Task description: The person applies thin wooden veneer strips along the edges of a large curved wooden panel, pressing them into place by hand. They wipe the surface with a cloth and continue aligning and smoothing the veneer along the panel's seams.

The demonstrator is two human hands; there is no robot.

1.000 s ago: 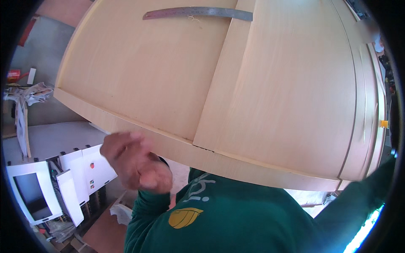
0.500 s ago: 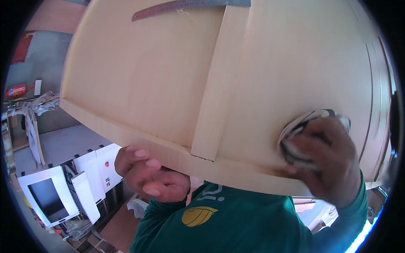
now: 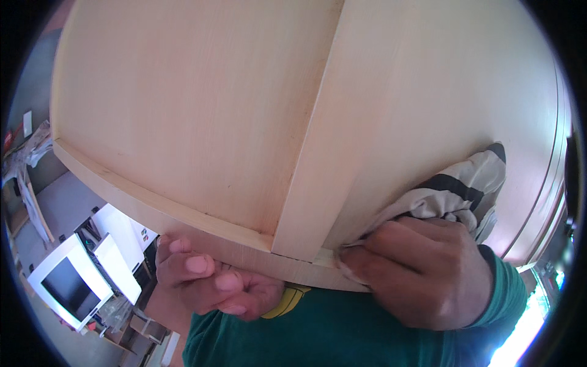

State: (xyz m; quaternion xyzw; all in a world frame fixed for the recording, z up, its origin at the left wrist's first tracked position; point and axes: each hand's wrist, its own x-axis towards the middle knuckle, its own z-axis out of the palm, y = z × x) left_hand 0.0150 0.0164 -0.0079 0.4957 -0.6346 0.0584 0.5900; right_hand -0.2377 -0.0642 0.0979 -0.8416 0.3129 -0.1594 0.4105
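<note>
Clutter lines the left side: a white-framed machine with a dark rectangular screen [image 3: 70,290], a tall white flat panel [image 3: 117,268] just beside it, and crumpled pale sheets [image 3: 30,147] farther up. Objects near the left rim are bent and blurred, so their kinds are hard to tell. The person's green long-sleeved shirt [image 3: 342,327] closes off the near side.

A large pale wood-grained board [image 3: 183,110] fills most of the view. Across it runs a raised, straight pale-wood strip [image 3: 327,140] — the main ridge between two broad flat faces. A narrow raised wooden rim [image 3: 153,205] borders the near left part. Both faces stretch well away from the hands toward the upper edge.

The hands are apart. The right hand [image 3: 422,269] is clamped on a crumpled beige cloth with dark bands [image 3: 468,180], which lies on the right face by the near edge. The left hand [image 3: 217,278] sits at the near edge, fingers curled; whether it grips the board cannot be told.
</note>
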